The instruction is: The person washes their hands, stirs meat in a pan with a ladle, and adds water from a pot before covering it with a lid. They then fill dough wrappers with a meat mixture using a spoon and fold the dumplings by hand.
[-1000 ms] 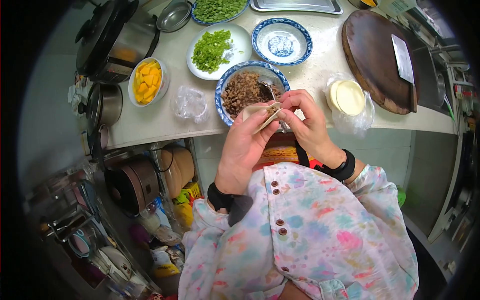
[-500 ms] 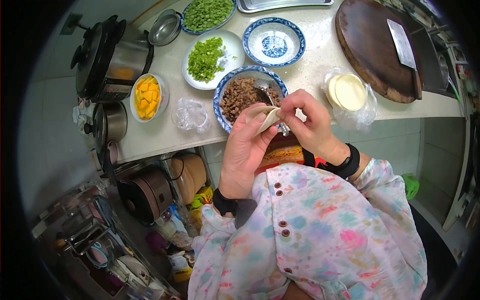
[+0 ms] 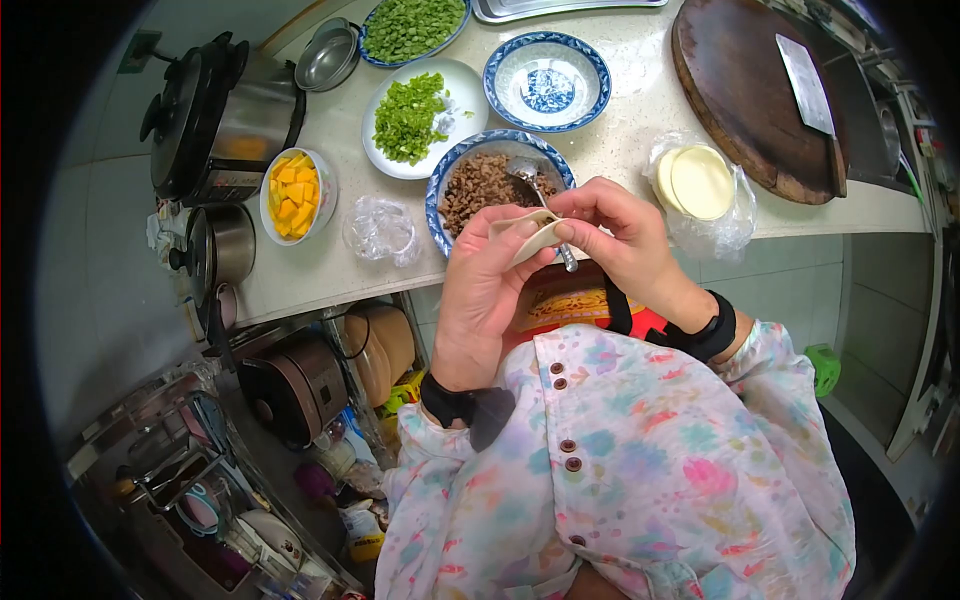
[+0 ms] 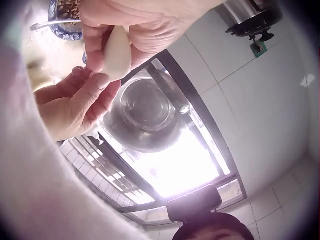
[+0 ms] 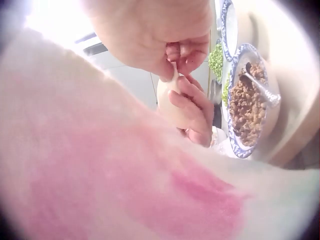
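Observation:
Over the near rim of a blue-and-white bowl, my left hand holds a folded round dumpling wrapper, its thumb along the near side. A little brown filling shows in the fold in the head view. My right hand pinches the wrapper's right end between thumb and index finger. From the left wrist view, the wrapper looks like a smooth white half-moon. Crumbly brown filling lies in the bowl, and a metal spoon leans in it, its handle passing behind the hands.
Right of the hands, a stack of round wrappers sits on a plastic bag, before a round chopping board with a cleaver. Chopped greens on a plate, yellow chunks, a crumpled bag and a patterned bowl surround the filling.
My right fingers have shifted along the wrapper's edge, pinching its right end again. The wrapper has become more folded, with less filling showing. The head view has turned slightly.

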The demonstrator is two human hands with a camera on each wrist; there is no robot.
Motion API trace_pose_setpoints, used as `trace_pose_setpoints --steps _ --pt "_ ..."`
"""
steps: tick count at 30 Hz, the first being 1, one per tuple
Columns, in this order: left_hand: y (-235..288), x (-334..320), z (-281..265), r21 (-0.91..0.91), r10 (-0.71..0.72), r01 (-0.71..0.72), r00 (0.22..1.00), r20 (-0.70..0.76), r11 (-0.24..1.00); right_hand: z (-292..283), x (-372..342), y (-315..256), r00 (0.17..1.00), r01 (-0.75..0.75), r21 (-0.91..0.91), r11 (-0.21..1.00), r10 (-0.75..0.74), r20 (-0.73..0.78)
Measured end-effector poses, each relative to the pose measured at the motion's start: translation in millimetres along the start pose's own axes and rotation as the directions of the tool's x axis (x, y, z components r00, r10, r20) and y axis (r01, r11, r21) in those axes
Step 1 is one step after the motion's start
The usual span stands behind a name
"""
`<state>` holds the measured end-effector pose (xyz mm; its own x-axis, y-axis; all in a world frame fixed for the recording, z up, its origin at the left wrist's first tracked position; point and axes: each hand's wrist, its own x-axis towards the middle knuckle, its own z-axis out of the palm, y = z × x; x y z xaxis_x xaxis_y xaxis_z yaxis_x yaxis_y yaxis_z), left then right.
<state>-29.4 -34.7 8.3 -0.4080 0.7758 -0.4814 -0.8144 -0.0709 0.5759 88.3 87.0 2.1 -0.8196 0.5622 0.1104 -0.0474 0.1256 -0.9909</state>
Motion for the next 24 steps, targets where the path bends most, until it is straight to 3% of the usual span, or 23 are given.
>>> trace_pose_setpoints --steps 4,14,17,24 --pt "1.6 0.1 2.0 0.057 -0.003 0.003 1.0 -0.002 0.998 -1.2 -1.0 -1.6 0.988 -0.15 0.059 0.987 0.148 0.039" --pt "2.8 -1.0 5.0 0.141 -0.013 0.019 0.999 -0.044 0.99 -3.0 2.1 1.3 0.985 0.169 -0.202 0.965 -0.159 0.066" --pt "2.7 -1.4 4.8 0.121 -0.009 0.014 0.999 -0.043 0.993 -4.7 1.8 -2.0 0.985 0.173 -0.234 0.957 -0.168 0.044" --pt "3.8 -2.4 3.4 0.105 -0.021 0.028 0.997 -0.076 0.994 -4.3 -0.3 2.9 0.988 0.155 -0.119 0.981 -0.155 0.012"
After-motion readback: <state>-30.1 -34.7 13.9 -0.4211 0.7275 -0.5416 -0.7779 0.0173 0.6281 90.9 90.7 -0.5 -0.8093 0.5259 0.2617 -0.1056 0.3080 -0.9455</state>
